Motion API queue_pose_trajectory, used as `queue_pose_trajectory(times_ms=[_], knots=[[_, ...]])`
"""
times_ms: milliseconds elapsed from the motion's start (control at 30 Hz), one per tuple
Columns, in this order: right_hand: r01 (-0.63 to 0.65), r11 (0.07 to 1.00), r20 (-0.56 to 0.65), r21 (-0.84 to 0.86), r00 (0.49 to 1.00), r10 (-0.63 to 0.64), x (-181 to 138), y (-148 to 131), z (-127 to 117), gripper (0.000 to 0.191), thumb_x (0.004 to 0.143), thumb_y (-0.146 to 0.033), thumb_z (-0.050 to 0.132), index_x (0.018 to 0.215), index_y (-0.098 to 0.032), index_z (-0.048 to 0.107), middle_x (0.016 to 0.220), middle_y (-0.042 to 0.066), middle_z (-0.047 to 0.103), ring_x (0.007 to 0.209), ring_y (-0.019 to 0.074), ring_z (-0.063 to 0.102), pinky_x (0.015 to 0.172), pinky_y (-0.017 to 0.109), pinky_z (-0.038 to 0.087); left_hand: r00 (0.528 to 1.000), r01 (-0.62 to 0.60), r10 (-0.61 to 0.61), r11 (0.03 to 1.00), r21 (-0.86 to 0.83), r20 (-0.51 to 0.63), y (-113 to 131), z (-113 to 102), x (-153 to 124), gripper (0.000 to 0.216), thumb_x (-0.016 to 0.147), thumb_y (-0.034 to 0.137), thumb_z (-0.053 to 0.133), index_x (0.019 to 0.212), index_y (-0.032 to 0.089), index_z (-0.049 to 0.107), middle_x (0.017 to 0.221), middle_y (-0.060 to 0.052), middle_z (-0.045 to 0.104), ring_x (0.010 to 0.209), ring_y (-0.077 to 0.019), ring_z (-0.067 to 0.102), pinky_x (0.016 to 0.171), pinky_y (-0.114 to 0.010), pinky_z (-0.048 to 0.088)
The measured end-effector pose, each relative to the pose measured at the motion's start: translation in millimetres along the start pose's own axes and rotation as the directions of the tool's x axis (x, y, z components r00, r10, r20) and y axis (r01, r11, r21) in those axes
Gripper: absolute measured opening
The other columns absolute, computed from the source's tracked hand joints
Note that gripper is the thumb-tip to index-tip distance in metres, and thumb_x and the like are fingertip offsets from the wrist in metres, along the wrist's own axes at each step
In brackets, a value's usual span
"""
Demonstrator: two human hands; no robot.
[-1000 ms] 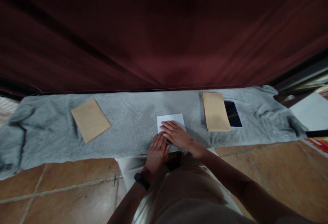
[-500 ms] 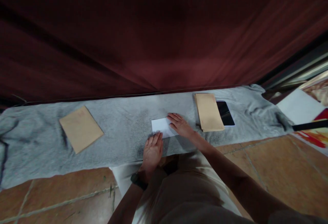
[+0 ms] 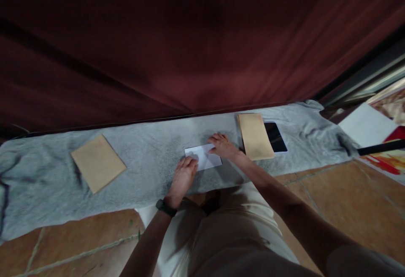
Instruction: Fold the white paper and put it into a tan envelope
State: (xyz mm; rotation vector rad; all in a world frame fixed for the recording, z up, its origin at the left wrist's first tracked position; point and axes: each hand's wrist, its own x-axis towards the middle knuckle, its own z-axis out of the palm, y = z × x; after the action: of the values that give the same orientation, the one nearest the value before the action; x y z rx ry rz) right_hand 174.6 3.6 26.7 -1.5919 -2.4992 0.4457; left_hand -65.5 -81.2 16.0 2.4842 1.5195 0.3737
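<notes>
At the left end of the grey cloth (image 3: 152, 150), a brown envelope (image 3: 98, 164) is lying flat and aslant, apparently set aside so that it is not crowding your hands. Nearer the middle, your left hand (image 3: 184, 172), with a dark watch (image 3: 166, 208) on its wrist, is resting with bent fingers at the left end of a white paper (image 3: 206, 161), probably to steady it; whether you are pinching or only pressing, I cannot tell. Your right hand (image 3: 222, 146) is lying with curled fingers at the upper right edge, likely bracing that end, and its hold is not showing clearly either. Further right, a stack of brown envelopes (image 3: 255, 137) is sitting near that hand, seemingly for easy reach, with a dark-screened device (image 3: 276, 137) lying right beside it.

As for the paper, it is lying on the cloth between your hands: it is extending rightward from your left fingertips, touching them, and its upper right part is meeting your right fingers, while its lower right corner is showing below that hand.
</notes>
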Motion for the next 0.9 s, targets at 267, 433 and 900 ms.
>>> queue_pose_trajectory(times_ms=[267,433,900], knots=[[-0.034,0.998,0.026,0.044,0.999,0.033,6,3,-1,0.022,0.090,-0.030,0.079,0.110,-0.022,0.074,0.117,0.009,0.070,0.118,0.0279,0.060,0.102,0.043,0.045,0.994,0.082,-0.079,0.996,0.032,-0.081,-14,4,10,0.052,0.104,0.037,0.048,0.147,0.009,0.052,0.154,-0.022,0.052,0.139,-0.0353,0.051,0.116,-0.050,0.043],[-0.011,0.988,-0.002,0.154,1.000,0.012,4,3,4,0.011,0.094,-0.017,0.071,0.103,-0.021,0.075,0.110,0.007,0.074,0.108,0.0218,0.067,0.094,0.033,0.050,0.994,0.077,-0.077,0.997,0.008,-0.079,-12,2,18,0.054,0.103,0.033,0.047,0.154,0.015,0.046,0.152,-0.018,0.056,0.140,-0.0328,0.051,0.115,-0.049,0.043],[-0.159,0.796,-0.049,0.584,0.972,0.230,4,8,20,0.028,0.094,-0.019,0.057,0.118,-0.021,0.071,0.095,0.001,0.077,0.084,0.0171,0.072,0.074,0.027,0.057,0.911,0.365,-0.399,0.661,-0.656,0.105,-28,3,30,0.007,0.082,0.025,0.065,0.082,0.021,0.071,0.073,0.001,0.069,0.069,-0.0176,0.065,0.067,-0.029,0.051]])
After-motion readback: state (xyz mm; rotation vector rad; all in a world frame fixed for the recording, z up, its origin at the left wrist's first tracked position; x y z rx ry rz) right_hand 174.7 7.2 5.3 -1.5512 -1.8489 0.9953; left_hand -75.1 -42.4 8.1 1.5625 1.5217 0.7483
